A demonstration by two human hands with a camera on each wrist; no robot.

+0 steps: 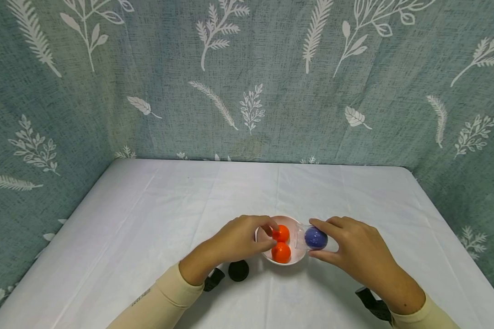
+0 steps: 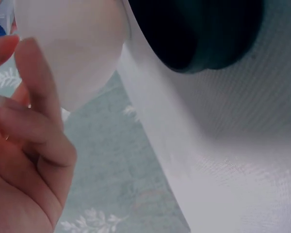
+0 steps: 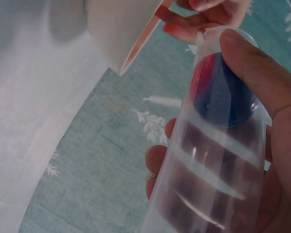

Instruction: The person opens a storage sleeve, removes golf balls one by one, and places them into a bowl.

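Observation:
My right hand [image 1: 350, 246] grips a clear plastic tube [image 3: 208, 160] that lies tilted, its end over the right rim of a small bowl [image 1: 286, 269]. Inside the tube, near that end, is a dark blue ball [image 1: 315, 238]. The bowl is white outside and pink inside. It holds two orange balls, a rear one [image 1: 283, 233] and a front one [image 1: 281, 252]. Above the bowl's left side hovers my left hand [image 1: 240, 237], fingers loosely bent beside the rear orange ball. No object shows between its fingers in the left wrist view.
A black round disc [image 1: 238, 270] lies on the white-covered table [image 1: 169, 205], left of the bowl. Dark straps sit at both wrists. A green leaf-patterned curtain [image 1: 247, 91] hangs behind the table and along its sides.

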